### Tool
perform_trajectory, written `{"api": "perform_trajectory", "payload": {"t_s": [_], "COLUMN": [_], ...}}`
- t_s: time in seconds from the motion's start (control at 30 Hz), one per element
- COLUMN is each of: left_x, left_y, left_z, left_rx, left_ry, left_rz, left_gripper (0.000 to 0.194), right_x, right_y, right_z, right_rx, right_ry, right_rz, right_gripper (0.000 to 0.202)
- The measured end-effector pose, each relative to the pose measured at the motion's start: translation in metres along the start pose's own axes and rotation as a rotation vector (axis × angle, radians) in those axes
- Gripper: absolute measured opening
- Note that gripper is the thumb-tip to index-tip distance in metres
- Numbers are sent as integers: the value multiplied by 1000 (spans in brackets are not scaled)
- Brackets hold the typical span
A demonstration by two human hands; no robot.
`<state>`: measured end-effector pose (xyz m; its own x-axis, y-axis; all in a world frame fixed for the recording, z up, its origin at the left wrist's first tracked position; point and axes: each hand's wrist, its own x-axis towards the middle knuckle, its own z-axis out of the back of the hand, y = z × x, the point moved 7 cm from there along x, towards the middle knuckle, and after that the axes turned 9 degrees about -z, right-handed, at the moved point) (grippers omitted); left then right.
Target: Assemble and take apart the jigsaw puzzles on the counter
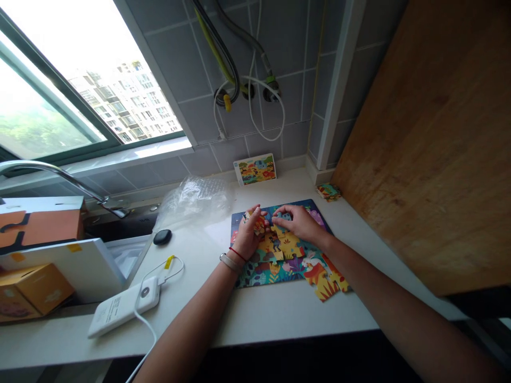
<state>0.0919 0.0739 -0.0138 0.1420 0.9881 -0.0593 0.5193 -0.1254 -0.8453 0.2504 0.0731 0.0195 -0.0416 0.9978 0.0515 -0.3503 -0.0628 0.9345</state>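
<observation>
My left hand (249,234) is closed around a small stack of puzzle pieces (259,225), held above the left part of a colourful puzzle board (255,277). Just to its right, my right hand (299,222) pinches a bluish puzzle piece (284,216) over the board's far half. Below the hands, joined yellow pieces (290,247) with a small dark figure lie on the board. More loose pieces (319,279) in orange and yellow overlap the board's near right corner and rest partly on the white counter. My fingers hide part of the held pieces.
A picture card (255,169) leans against the tiled wall, and a pile of pieces (328,192) lies by the wooden panel (415,159). Clear plastic wrap (195,199), a black round object (162,237) and a cabled white power bank (124,308) are at left, near boxes (35,290) and the sink.
</observation>
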Motion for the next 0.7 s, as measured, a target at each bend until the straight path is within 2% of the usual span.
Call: {"api": "perform_trajectory", "payload": {"t_s": [0.13,0.23,0.33,0.43,0.53,0.7], "left_x": [1,1,-2,-9,-15,-19], "left_y": [-1,0,1,2,4,9], "left_z": [1,0,-4,-11,-17,-23], "left_rx": [8,-18,-13,7,-5,-18], "left_ry": [-16,2,66,184,268,324], "left_rz": [21,40,82,128,147,173], "left_gripper": [44,47,52,57,63,68], "right_x": [-1,-2,-3,-6,-9,-17], "right_y": [-2,-7,-12,-11,-3,16], "right_z": [5,11,9,1,-5,-14], "right_rx": [93,249,453,548,499,397], "right_ry": [-65,-130,-105,-54,-33,5], "right_rz": [-36,-95,-182,-226,-189,-43], "right_gripper": [36,42,50,52,47,37]}}
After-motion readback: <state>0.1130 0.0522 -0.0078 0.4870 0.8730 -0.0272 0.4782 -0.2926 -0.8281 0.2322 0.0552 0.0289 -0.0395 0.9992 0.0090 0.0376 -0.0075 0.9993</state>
